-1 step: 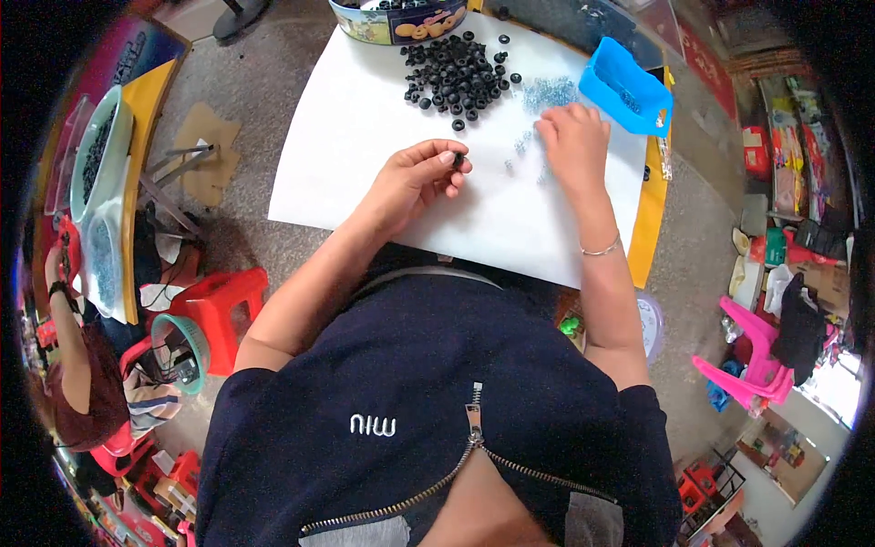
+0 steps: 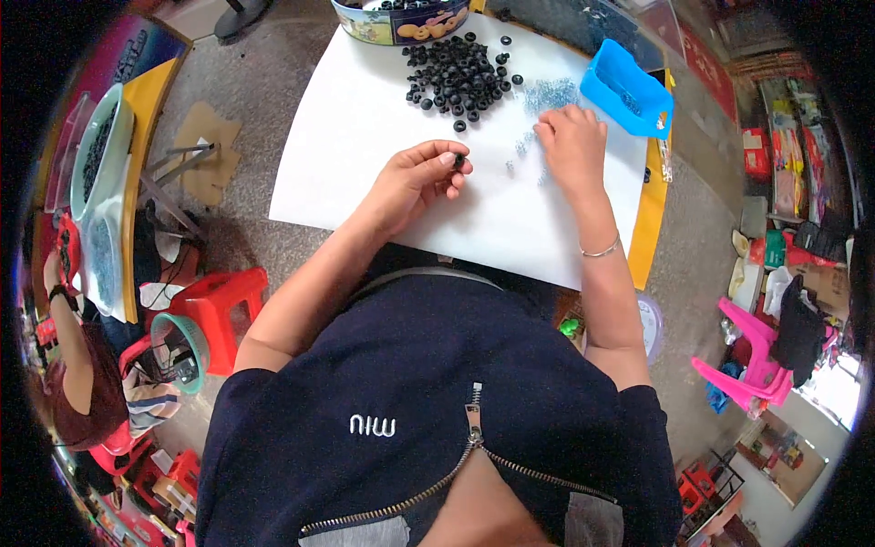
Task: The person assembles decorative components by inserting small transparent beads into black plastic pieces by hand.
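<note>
Fingers at work over the white sheet (image 2: pixel 365 137); the left hand (image 2: pixel 415 178) is curled, thumb and forefinger pinched shut on one small black ring (image 2: pixel 459 161), held just above the paper; the right hand (image 2: pixel 572 137) lies palm down a little to the right of it, fingers bent and tips pressing into a scatter of tiny pale blue beads (image 2: pixel 547 96); whether those fingertips have actually picked one up I cannot tell, they cover the spot; a thin bracelet (image 2: pixel 602 249) circles the right wrist; beyond both hands, further up the sheet, sits a loose heap of black rings (image 2: pixel 460 77), well apart from the pinched one; past the heap, at the far edge, a round tin (image 2: pixel 401 23) with a printed side holds more black pieces; just beyond and to the right of the right hand stands a blue plastic tray (image 2: pixel 629 87), tilted toward the table's corner; a yellow table edge (image 2: pixel 649 219) shows beside the right forearm; off to the left of the left arm, down on the floor, a red plastic stool (image 2: pixel 223 310) and a teal basket (image 2: pixel 178 351); further left another person's arm (image 2: pixel 73 337) reaches along a second table; to the right of the right elbow, a pink plastic chair (image 2: pixel 752 365) on the grey floor.
</note>
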`<state>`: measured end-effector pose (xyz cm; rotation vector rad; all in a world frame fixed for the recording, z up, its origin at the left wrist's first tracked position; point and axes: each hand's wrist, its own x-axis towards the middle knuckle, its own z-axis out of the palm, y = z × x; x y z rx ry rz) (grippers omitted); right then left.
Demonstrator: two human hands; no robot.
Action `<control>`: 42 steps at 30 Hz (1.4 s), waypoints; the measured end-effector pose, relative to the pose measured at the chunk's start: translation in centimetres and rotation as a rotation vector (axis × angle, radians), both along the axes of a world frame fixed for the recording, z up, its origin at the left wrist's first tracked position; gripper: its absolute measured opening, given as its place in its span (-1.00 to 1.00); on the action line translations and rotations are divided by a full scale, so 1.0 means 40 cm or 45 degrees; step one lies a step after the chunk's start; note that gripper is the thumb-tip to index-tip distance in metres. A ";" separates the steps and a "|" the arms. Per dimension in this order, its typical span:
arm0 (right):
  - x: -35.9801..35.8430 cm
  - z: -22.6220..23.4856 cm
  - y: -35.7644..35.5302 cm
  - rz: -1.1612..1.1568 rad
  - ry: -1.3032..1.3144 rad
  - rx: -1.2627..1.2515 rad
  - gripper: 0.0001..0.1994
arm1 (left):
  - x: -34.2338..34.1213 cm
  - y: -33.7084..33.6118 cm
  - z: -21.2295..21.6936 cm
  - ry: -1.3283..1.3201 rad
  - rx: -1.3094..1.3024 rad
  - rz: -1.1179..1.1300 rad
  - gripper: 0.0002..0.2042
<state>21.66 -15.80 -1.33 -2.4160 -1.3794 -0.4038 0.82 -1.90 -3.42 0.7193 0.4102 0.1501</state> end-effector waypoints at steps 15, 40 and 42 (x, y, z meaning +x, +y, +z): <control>-0.046 0.036 -0.021 0.103 1.606 0.662 -0.90 | -0.006 0.006 0.005 -0.064 -0.090 -0.017 -0.77; -0.270 0.159 -0.023 0.288 1.533 0.680 -0.91 | -0.031 -0.040 0.104 -0.186 -0.307 0.023 -0.77; -0.275 0.153 -0.022 0.298 1.560 0.688 -0.92 | -0.034 -0.041 0.101 -0.158 -0.298 0.011 -0.79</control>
